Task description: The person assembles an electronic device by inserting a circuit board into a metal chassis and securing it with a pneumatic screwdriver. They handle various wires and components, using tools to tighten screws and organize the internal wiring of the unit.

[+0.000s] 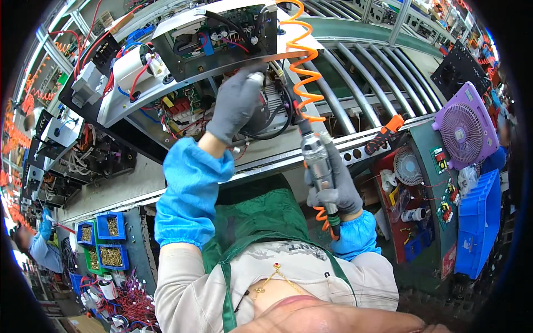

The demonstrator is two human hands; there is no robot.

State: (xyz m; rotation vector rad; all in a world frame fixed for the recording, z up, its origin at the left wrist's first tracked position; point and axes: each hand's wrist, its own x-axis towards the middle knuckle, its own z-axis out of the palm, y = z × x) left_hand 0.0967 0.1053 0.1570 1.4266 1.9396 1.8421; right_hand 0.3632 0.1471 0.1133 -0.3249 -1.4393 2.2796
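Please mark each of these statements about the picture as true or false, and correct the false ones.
1. The right hand holds a pneumatic screwdriver. True.
2. The coiled air hose is blue. False: it is orange.
3. The left hand rests on the blue bins of screws. False: it reaches to the open electrical unit on the roller line, far from the bins.
4. Both hands wear grey gloves, with blue sleeve covers on the forearms. True.
5. A purple fan stands at the person's right. True.
6. The person wears a red apron. False: the apron is green.
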